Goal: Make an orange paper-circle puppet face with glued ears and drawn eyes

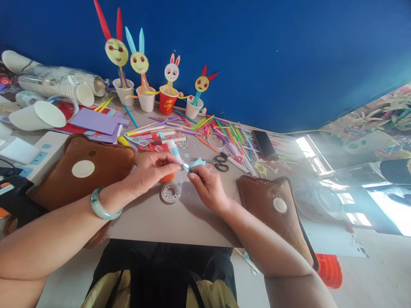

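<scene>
Above the middle of the table, my left hand (149, 169) and my right hand (208, 184) meet almost fingertip to fingertip. Between them is a small pale-blue, shiny piece (186, 167), pinched from both sides; its exact kind is too small to make out. Just below lies a roll of clear tape (170, 193), with a thin strip standing up beside it. An orange round thing (167, 177) is partly hidden by my left fingers. Behind the hands are a white glue stick (174, 150), a light-blue paper scrap (198, 162) and black-handled scissors (221, 162).
Several paper cups with rabbit-faced figures (168, 100) stand along the blue wall. Coloured sticks (224, 137) and a dark phone (265, 144) lie across the back. Brown cushions (261, 205) flank my arms. Stacked paper cups (64, 92) and purple sheets (96, 120) are at left.
</scene>
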Tool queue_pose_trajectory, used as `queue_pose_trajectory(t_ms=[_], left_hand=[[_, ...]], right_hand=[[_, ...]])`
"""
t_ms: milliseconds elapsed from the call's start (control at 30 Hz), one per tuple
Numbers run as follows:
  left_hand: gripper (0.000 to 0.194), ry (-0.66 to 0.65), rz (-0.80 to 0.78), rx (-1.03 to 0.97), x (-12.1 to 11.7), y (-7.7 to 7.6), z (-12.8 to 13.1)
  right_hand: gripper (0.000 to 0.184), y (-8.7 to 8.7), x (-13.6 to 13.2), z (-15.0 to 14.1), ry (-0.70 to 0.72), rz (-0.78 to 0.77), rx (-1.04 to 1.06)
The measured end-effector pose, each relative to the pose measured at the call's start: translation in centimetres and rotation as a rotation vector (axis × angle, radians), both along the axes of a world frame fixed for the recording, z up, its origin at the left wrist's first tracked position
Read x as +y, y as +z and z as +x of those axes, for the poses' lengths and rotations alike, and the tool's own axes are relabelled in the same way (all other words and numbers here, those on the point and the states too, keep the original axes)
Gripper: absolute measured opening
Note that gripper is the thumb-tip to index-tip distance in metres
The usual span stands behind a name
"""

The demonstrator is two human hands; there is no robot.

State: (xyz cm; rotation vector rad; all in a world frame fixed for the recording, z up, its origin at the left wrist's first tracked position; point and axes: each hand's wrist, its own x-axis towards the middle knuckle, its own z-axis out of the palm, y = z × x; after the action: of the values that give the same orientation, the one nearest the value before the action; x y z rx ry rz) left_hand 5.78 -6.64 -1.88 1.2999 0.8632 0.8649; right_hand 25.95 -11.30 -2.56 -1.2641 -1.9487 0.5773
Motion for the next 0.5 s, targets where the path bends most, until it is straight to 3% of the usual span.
queue_pose_trajectory(t_ms=[500], left_hand=[[0.019,0.018,0.044,0.05,-0.01,0.65,0.06]], right_hand=[[0.027,0.15,-0.07,0.01,-0.006,-0.014,-0.008]])
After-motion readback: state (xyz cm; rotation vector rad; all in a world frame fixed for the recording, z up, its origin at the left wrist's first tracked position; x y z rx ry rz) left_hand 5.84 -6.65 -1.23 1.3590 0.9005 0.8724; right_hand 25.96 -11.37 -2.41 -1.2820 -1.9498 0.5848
